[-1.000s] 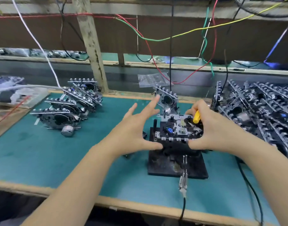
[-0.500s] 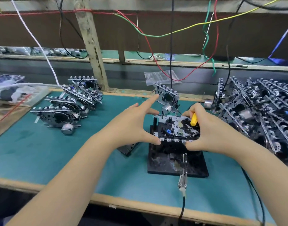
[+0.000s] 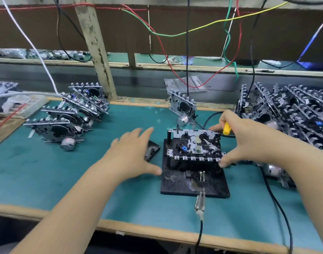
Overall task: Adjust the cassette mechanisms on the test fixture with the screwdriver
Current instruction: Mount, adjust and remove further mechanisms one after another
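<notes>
A: Where is the work being held at this moment?

B: One cassette mechanism [image 3: 194, 143] is being carried on the black test fixture [image 3: 193, 182], near the middle of the green bench mat [image 3: 47, 171]. Its right side is being spanned by the right hand [image 3: 246, 142]: the thumb is being pressed at the near right corner, and the fingers are being reached round the far edge.

A: And the screwdriver?

B: The screwdriver [image 3: 226, 129], of which only a yellow handle is being shown, is being gripped in the curled fingers of the same hand. Its tip is hidden, so engagement with a screw cannot be confirmed.

A: How is the left hand being used?

B: The left hand [image 3: 133, 154] is being held spread and flat, just left of the fixture, with nothing gripped. It is blurred; contact with the mat cannot be told.

A: How far is the task being judged to have advanced?

B: A small stack of mechanisms [image 3: 69, 116] is being kept at the left, and a much larger heap [image 3: 289, 114] at the right. Which is finished is not being indicated. If the heap is being treated as pending, most of the batch is being left to do.
</notes>
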A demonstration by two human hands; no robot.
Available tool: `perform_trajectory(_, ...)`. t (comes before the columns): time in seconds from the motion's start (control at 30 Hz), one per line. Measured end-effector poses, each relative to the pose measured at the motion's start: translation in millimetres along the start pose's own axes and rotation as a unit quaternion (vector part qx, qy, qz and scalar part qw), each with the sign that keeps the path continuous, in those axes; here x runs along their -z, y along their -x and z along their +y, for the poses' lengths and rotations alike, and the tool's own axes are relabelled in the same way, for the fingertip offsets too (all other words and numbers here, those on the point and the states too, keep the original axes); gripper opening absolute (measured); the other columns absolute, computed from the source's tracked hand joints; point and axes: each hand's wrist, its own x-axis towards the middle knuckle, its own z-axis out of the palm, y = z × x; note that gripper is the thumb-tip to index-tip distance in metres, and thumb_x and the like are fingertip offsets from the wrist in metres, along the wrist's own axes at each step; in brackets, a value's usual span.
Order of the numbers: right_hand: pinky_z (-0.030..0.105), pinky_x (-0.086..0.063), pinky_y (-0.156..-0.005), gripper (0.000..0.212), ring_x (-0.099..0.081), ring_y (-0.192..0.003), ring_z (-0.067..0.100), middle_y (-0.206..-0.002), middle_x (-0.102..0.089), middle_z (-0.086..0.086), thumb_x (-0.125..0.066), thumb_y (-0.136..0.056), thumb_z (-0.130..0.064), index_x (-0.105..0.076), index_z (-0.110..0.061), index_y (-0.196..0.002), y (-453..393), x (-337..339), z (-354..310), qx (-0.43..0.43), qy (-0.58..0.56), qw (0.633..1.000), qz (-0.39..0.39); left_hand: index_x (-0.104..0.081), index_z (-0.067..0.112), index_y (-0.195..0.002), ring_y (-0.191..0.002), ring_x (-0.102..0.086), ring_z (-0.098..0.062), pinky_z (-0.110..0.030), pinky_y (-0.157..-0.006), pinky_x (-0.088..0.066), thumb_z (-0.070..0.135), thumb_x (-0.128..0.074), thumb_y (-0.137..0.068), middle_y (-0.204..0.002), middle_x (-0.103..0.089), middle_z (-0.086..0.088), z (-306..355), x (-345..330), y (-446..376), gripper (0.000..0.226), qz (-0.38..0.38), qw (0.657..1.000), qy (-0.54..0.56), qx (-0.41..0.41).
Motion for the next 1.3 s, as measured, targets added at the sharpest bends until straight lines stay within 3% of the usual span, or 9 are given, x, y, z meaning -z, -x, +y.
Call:
perform_trajectory(0.2, 0.011, -0.029, -0.064, 0.078, -0.046, -0.091, -0.018, -0.137, -0.054, -0.029, -0.097, -0.055, -0.042, -0.028, -0.047, -0.091, 0, -2, 1, -0.01, -0.002, 1.0, 0.004, -0.058, 0.038, -0.126, -0.115, -0.06, -0.017, -0.033, -0.094, -0.049, 0.039, -0.084, -0.076, -0.116, -0.064, 0.011, -33, 1, 21, 0.056, 0.097, 0.982, 0.145, 0.074)
perform_trajectory(0.33, 0.011, -0.03, -0.063, 0.078, -0.042, -0.09, -0.025, -0.13, -0.054, -0.033, -0.097, -0.055, -0.041, -0.029, -0.05, -0.092, 2, -3, 0, -0.012, -0.012, 1.0, 0.007, -0.066, 0.035, -0.1, -0.104, -0.061, -0.008, -0.024, -0.096, -0.046, 0.038, -0.081, -0.076, -0.11, -0.068, 0.015, -1, 34, 15, 0.028, 0.192, 0.943, 0.247, -0.112)
perform_trajectory(0.47, 0.013, -0.039, -0.058, 0.076, -0.053, -0.091, -0.018, -0.118, -0.053, -0.03, -0.097, -0.057, -0.04, -0.031, -0.044, -0.093, 5, -3, -1, -0.017, -0.032, 0.999, 0.015, -0.068, 0.031, -0.114, -0.12, -0.047, -0.002, -0.008, -0.102, -0.027, 0.027, -0.075, -0.09, -0.125, -0.063, 0.017, 45, 44, 0, 0.026, 0.101, 0.943, 0.157, -0.277)
perform_trajectory(0.57, 0.037, -0.048, -0.089, 0.069, -0.057, -0.122, 0.017, -0.14, -0.054, -0.008, -0.093, -0.065, -0.037, -0.03, -0.041, -0.095, 11, -3, 1, -0.03, -0.055, 0.998, 0.001, -0.065, 0.033, -0.12, -0.128, -0.046, -0.006, -0.024, -0.117, -0.023, 0.024, -0.064, -0.097, -0.132, -0.061, 0.017, 54, 36, -10, 0.024, 0.073, 0.956, 0.11, -0.263)
perform_trajectory(0.67, 0.039, -0.048, -0.096, 0.049, -0.049, -0.138, 0.02, -0.147, -0.047, -0.025, -0.076, -0.079, -0.031, -0.031, -0.036, -0.097, 23, -4, -1, 0.019, -0.17, 0.983, 0.062, -0.062, 0.03, -0.124, -0.13, -0.048, -0.002, -0.037, -0.126, -0.012, 0.025, -0.057, -0.098, -0.132, -0.062, 0.019, 54, 27, -11, 0.026, 0.09, 0.959, 0.085, -0.256)
perform_trajectory(0.83, 0.026, -0.041, -0.076, 0.035, -0.059, -0.085, 0.011, -0.091, -0.07, -0.014, -0.062, -0.091, -0.019, -0.033, -0.037, -0.084, 26, -36, -19, 0.056, -0.232, 0.938, 0.253, -0.062, 0.032, -0.117, -0.127, -0.05, -0.002, -0.038, -0.127, -0.012, 0.05, -0.067, -0.088, -0.129, -0.063, 0.016, 54, 28, -10, 0.035, 0.096, 0.953, 0.058, -0.28)
perform_trajectory(1.03, 0.055, -0.048, -0.087, 0.031, -0.066, -0.091, 0.037, -0.082, -0.062, -0.003, -0.063, -0.093, -0.031, -0.035, -0.039, -0.083, 23, -54, -18, 0.038, -0.283, 0.91, 0.301, -0.06, 0.026, -0.125, -0.12, -0.055, -0.013, -0.038, -0.125, -0.017, 0.035, -0.077, -0.076, -0.122, -0.065, 0.01, 53, 31, -9, 0.053, 0.073, 0.953, 0.03, -0.294)
perform_trajectory(1.2, 0.038, -0.045, -0.085, 0.028, -0.064, -0.088, 0.033, -0.08, -0.061, 0.0, -0.061, -0.09, -0.032, -0.035, -0.037, -0.083, 18, -61, -20, 0.04, -0.3, 0.895, 0.327, -0.058, 0.027, -0.124, -0.093, -0.044, -0.004, -0.009, -0.099, -0.031, 0.027, -0.075, -0.078, -0.098, -0.057, 0.022, 54, 26, -8, 0.049, 0.103, 0.944, 0.061, -0.306)
perform_trajectory(1.3, 0.03, -0.042, -0.077, 0.032, -0.058, -0.083, 0.03, -0.079, -0.061, 0.001, -0.063, -0.094, -0.026, -0.035, -0.036, -0.083, 16, -64, -22, 0.039, -0.305, 0.889, 0.339, -0.053, 0.027, -0.136, -0.132, -0.038, -0.007, -0.027, -0.12, -0.019, 0.029, -0.069, -0.088, -0.145, -0.051, 0.008, 48, 16, -4, 0.05, 0.09, 0.946, 0.055, -0.308)
